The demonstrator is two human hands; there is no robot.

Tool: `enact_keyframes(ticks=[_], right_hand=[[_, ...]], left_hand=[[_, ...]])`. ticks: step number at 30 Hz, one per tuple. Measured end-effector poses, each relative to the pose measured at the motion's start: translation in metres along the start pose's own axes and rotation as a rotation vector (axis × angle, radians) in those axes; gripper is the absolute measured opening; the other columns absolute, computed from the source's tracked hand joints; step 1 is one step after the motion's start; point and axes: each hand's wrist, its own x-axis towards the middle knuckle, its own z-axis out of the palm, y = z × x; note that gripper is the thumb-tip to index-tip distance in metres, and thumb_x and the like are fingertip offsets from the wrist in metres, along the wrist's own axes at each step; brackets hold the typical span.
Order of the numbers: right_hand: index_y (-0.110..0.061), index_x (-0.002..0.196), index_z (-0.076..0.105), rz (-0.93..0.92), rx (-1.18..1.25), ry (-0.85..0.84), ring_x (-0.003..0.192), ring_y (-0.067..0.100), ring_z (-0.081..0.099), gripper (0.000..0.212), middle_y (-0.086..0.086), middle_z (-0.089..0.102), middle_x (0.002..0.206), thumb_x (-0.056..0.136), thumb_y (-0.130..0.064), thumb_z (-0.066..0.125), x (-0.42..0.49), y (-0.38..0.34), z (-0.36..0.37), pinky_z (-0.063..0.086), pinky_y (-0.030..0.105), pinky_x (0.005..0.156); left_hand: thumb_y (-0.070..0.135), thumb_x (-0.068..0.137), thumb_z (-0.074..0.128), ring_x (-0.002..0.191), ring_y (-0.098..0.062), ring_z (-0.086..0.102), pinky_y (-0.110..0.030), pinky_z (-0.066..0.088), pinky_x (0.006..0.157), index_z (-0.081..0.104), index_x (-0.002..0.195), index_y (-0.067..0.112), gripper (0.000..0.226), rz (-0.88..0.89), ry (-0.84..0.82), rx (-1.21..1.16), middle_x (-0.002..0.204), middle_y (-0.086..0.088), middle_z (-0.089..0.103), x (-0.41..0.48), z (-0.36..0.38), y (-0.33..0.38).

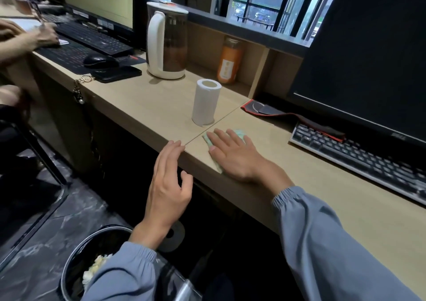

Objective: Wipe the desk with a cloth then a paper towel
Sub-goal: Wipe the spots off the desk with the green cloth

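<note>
An office — one long shared desk (147, 107) carries monitors (368, 54), keyboards (359, 155), a mouse (100, 60) and a kettle (166, 40) — with another person typing alongside.

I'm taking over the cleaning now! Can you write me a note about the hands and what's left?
Right hand: flat on the cloth, pressing it to the desk.
Left hand: open, fingertips at the desk's front edge.
Paper towel roll: upright behind the cloth, untouched.
Done: cloth wipe underway; how far, cannot tell.
Left: finish with cloth, then paper towel.
</note>
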Motion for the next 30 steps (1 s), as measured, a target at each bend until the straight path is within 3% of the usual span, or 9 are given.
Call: enact_keyframes(ticks=[5,8,10,14,17,24,30], right_hand=[[-0.033,0.162,-0.002,-0.052,-0.103,0.079,0.157,0.026,-0.009,0.061,-0.006,-0.005,0.171,0.108,-0.051,0.019,-0.014,-0.037,0.021,-0.003,0.056,0.123],[-0.024,0.161,-0.001,-0.027,-0.221,0.179,0.156,0.037,-0.002,0.065,0.002,-0.001,0.171,0.108,-0.036,0.033,-0.01,-0.055,0.034,0.006,0.061,0.121],[-0.019,0.16,0.003,0.018,-0.254,0.25,0.154,0.042,0.005,0.062,0.008,0.005,0.169,0.106,-0.022,0.033,-0.008,-0.066,0.04,0.011,0.063,0.12],[-0.013,0.159,0.009,0.083,-0.351,0.357,0.15,0.048,0.019,0.056,0.016,0.016,0.166,0.107,-0.019,0.03,-0.015,-0.078,0.052,0.023,0.064,0.116],[-0.013,0.158,0.011,0.104,-0.394,0.384,0.148,0.048,0.024,0.057,0.019,0.021,0.165,0.105,-0.02,0.029,-0.03,-0.07,0.06,0.027,0.062,0.115],[-0.015,0.158,0.01,0.124,-0.421,0.396,0.15,0.044,0.022,0.062,0.016,0.019,0.166,0.1,-0.019,0.031,-0.102,-0.018,0.065,0.026,0.057,0.115],[-0.018,0.158,0.018,0.183,-0.403,0.386,0.15,0.04,0.026,0.066,0.011,0.025,0.165,0.092,-0.015,0.023,-0.186,0.031,0.067,0.029,0.054,0.116]], left_hand=[[-0.003,0.085,0.047,0.143,-0.022,0.046,-0.03,0.033,0.123,0.052,0.143,0.003,0.059,-0.042,0.028,-0.041,0.147,-0.009,0.053,-0.01,-0.01,0.011],[-0.003,0.085,0.046,0.137,-0.021,0.05,-0.024,0.033,0.12,0.053,0.141,0.005,0.057,-0.065,0.039,-0.046,0.141,-0.007,0.055,-0.015,-0.021,0.015],[-0.001,0.085,0.046,0.134,-0.021,0.05,-0.019,0.031,0.118,0.054,0.139,0.005,0.055,-0.086,0.043,-0.032,0.139,-0.007,0.055,-0.017,-0.027,0.016],[0.002,0.085,0.048,0.131,-0.022,0.051,-0.019,0.033,0.116,0.055,0.136,0.005,0.051,-0.114,0.039,-0.031,0.135,-0.007,0.054,-0.024,-0.035,0.024],[0.003,0.086,0.048,0.131,-0.021,0.051,-0.025,0.036,0.116,0.055,0.136,0.005,0.05,-0.092,-0.008,-0.03,0.136,-0.007,0.054,-0.033,-0.034,0.033],[0.003,0.087,0.048,0.13,-0.019,0.05,-0.018,0.032,0.115,0.054,0.137,0.007,0.05,-0.038,-0.119,-0.063,0.136,-0.006,0.054,-0.053,-0.015,0.065],[-0.003,0.083,0.049,0.128,-0.027,0.053,-0.036,0.04,0.116,0.056,0.133,0.002,0.051,0.159,-0.203,-0.046,0.132,-0.01,0.057,-0.066,0.018,0.106]])
